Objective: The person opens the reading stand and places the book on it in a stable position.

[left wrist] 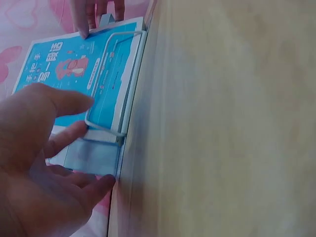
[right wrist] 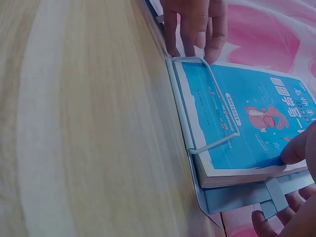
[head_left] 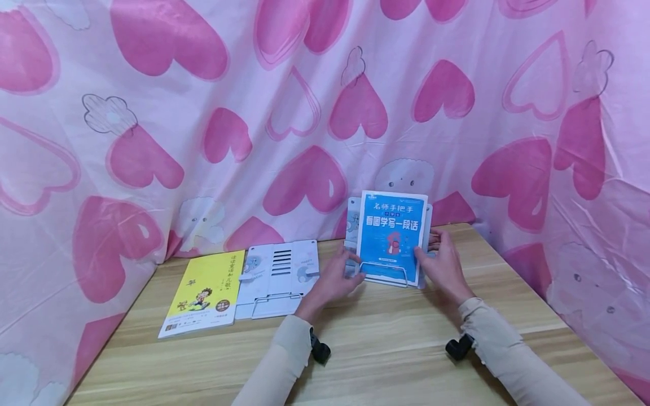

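Observation:
A blue book (head_left: 393, 234) with white Chinese lettering leans upright on a pale folding book stand (head_left: 352, 220). Across the book's lower front runs the stand's wire page holder (right wrist: 232, 111). At the lower left edge of the stand, my left hand (head_left: 335, 276) has its thumb in front by the wire, with the other fingers around the edge. My right hand (head_left: 447, 265) grips the opposite side; its thumb (right wrist: 296, 148) presses on the book cover and its fingers go behind the stand, near a side clip (right wrist: 275, 197).
Left on the wooden table (head_left: 381, 355) lies a yellow book (head_left: 205, 287). Beside it is a second pale book stand (head_left: 279, 276), with slots and a wire holder. A pink heart-patterned cloth (head_left: 304, 113) hangs behind and along both sides of the table.

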The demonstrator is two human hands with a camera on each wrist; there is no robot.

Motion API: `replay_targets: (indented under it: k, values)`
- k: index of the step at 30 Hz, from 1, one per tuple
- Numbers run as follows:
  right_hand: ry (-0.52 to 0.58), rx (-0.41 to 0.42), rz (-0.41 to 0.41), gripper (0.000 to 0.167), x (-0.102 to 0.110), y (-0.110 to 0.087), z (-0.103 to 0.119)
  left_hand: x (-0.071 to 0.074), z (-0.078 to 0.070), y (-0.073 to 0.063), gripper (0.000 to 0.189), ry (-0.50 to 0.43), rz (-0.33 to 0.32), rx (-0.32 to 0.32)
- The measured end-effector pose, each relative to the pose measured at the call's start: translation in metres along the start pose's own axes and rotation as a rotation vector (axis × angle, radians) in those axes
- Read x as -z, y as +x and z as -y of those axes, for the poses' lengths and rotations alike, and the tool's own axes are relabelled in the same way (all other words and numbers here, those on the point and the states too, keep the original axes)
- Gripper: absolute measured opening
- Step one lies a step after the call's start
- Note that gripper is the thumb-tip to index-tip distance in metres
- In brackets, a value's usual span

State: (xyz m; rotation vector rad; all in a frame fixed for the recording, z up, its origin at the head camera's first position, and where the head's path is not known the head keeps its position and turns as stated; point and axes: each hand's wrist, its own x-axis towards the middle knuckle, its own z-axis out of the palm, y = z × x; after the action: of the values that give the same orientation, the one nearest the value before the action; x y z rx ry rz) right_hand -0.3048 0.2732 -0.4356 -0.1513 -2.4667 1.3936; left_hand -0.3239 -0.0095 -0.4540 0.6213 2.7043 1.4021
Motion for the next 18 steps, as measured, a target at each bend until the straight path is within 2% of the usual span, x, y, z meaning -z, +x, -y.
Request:
replay_targets:
  k: [2, 10, 15, 18]
  values:
    - [-0.002, 0.006, -0.002, 0.070, 0.000, 0.000, 0.000, -0.001, -0.001, 0.000, 0.035, 0.027, 0.003, -0.006]
    - [0.007, 0.039, -0.007, 0.065, 0.001, 0.001, -0.004, -0.002, -0.010, -0.002, 0.043, 0.015, -0.008, 0.021]
    - [0.010, 0.042, -0.014, 0.063, 0.002, 0.002, -0.007, -0.001, -0.011, -0.001, 0.039, 0.019, -0.046, 0.007]
    - [0.026, 0.040, -0.002, 0.062, 0.005, 0.003, -0.008, -0.001, -0.011, -0.002, 0.037, 0.019, -0.044, -0.008]
